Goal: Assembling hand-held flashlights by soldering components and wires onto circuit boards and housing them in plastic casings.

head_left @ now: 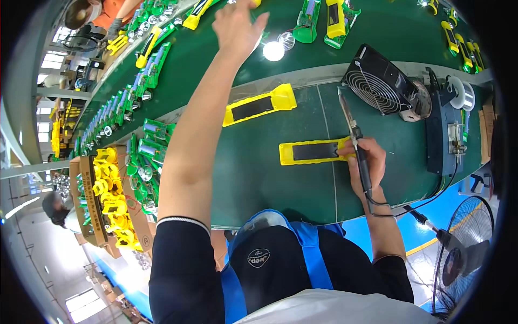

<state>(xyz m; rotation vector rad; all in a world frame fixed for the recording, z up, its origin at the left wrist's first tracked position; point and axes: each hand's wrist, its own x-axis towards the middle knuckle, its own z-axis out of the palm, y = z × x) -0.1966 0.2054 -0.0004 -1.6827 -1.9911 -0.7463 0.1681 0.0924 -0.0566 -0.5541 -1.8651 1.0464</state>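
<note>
My left hand (pixel 236 27) reaches far forward over the green belt, thumb apart from the fingers. Its fingertips are at the picture's upper edge, beside a yellow piece that is mostly cut off. A soldering iron (pixel 362 164) is held in my right hand (pixel 372 162), its metal tip pointing away from me. Fingers of that same hand touch the right end of a yellow housing with a dark panel (pixel 313 152), which lies flat on the green bench. Farther forward, a second yellow housing (pixel 259 108) rests at an angle, partly behind my left forearm.
A black box fan (pixel 377 81) and a soldering station with a solder wire spool (pixel 461 94) stand at the right. Green lamp assemblies (pixel 151 146) pile up left. A carton (pixel 97 216) holds yellow frames (pixel 114 202). A floor fan (pixel 464 251) stands lower right.
</note>
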